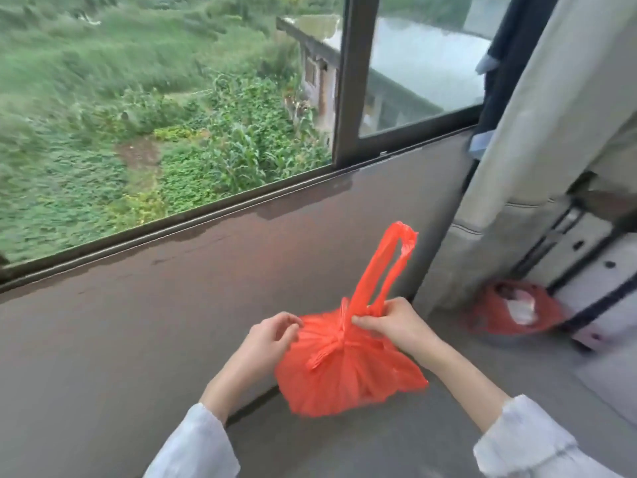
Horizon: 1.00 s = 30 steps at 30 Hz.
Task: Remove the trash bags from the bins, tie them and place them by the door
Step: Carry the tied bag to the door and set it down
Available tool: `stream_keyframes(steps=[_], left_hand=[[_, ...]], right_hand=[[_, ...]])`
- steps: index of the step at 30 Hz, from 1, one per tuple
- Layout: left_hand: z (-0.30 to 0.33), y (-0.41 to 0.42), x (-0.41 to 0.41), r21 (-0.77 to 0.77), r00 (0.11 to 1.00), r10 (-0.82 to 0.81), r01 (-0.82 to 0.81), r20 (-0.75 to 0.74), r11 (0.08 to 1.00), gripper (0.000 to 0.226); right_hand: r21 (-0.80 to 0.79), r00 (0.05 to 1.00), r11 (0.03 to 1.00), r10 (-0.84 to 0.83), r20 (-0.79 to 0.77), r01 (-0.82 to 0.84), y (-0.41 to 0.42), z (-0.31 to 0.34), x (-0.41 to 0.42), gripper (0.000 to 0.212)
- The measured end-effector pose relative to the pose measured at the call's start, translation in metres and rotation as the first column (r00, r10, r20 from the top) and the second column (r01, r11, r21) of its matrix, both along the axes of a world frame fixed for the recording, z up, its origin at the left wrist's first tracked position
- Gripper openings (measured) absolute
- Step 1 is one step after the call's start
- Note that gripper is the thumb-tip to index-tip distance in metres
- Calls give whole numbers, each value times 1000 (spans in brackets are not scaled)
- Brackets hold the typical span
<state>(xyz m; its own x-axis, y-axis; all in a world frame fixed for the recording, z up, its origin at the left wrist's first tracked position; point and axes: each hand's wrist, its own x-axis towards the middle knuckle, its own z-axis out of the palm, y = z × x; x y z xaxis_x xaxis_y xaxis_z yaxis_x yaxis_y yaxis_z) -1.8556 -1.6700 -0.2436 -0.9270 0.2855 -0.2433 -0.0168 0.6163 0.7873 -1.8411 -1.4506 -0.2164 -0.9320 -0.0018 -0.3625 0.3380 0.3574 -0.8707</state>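
A full orange-red trash bag (348, 370) sits on the grey floor below the window, its neck gathered into a knot. One handle loop (386, 267) stands straight up from the knot. My right hand (389, 322) pinches the plastic at the base of that loop. My left hand (272, 334) is at the bag's left shoulder, fingers curled and touching the plastic edge. A second orange-red bag (513, 308) lies open at the right, with white paper showing inside.
A brown wall (172, 305) runs under a dark-framed window (348, 81) with greenery outside. A beige curtain (537, 132) hangs at the right. A white suitcase with dark trim (593, 270) stands beside the second bag.
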Motion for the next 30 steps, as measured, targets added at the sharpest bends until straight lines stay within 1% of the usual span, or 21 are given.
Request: stream_keyframes(steps=[3, 5, 6, 8, 9, 10, 12, 13, 14, 17, 21, 24, 28, 30], left_hand=[[4, 87, -36, 5, 985, -172, 172, -3, 985, 28], [4, 143, -60, -5, 962, -273, 273, 2, 962, 27], [5, 172, -74, -6, 948, -319, 319, -2, 948, 26], [8, 228, -100, -7, 915, -403, 403, -25, 915, 24], [10, 257, -113, -6, 894, -446, 446, -34, 895, 22], [11, 287, -125, -3, 871, -490, 490, -41, 871, 21], [11, 347, -148, 10, 811, -581, 583, -61, 812, 21], [9, 378, -160, 11, 776, -626, 628, -69, 778, 23], [8, 408, -170, 4, 738, -670, 672, -75, 740, 24], [4, 500, -188, -19, 622, -778, 780, -85, 626, 27], [-1, 621, -178, -27, 451, -891, 891, -60, 453, 26], [-5, 704, -142, 9, 315, -948, 949, -33, 315, 29], [-16, 814, -82, 29, 158, -987, 987, -9, 158, 25], [-23, 869, -47, 42, 123, -992, 992, -5, 122, 29]], right_hand=[[3, 982, 983, -182, -50, 183, 84, -3, -5, 5], [2, 951, 954, -299, -77, 300, 139, -7, -7, 6], [5, 931, 934, -355, -85, 356, 166, -9, -8, 3], [-7, 874, 879, -475, -101, 477, 215, -14, -10, 18], [-23, 836, 842, -538, -104, 539, 240, -15, -11, 23], [-38, 796, 802, -597, -103, 596, 264, -17, -12, 23], [-68, 714, 720, -693, -99, 690, 311, -19, -13, 7], [-76, 669, 677, -736, -104, 732, 335, -21, -12, 4], [-82, 625, 632, -774, -102, 770, 358, -22, -10, 4], [-110, 467, 472, -881, -76, 875, 418, -26, 7, 22], [-141, 233, 234, -972, -24, 962, 488, -31, 50, 20], [-177, 74, 73, -997, -5, 981, 538, -32, 89, 19], [-168, -107, -104, -994, -5, 980, 616, -38, 152, 23], [-156, -164, -163, -987, 7, 974, 655, -47, 189, 25]])
